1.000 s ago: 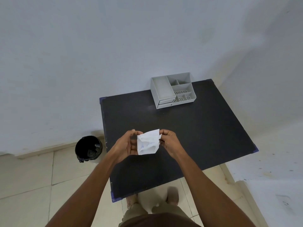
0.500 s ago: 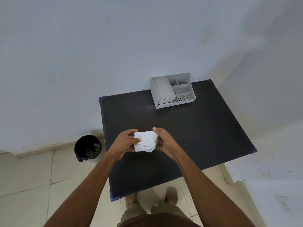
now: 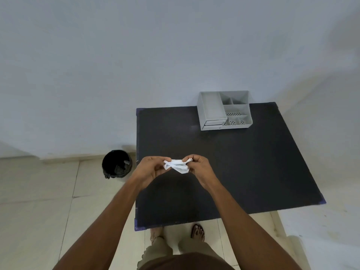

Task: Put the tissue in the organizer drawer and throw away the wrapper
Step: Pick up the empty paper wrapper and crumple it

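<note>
Head view: left hand, right hand pinch, seemingly, crumpled tissue

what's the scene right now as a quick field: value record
hands: left hand and right hand both pinch the white tissue packet above the table
table: black table, near a corner of the walls
organizer: grey organizer at the table's far edge, compartments look empty
drawer: drawer at its lower left front, looks shut
bin: black bin on the floor left of the table
</note>
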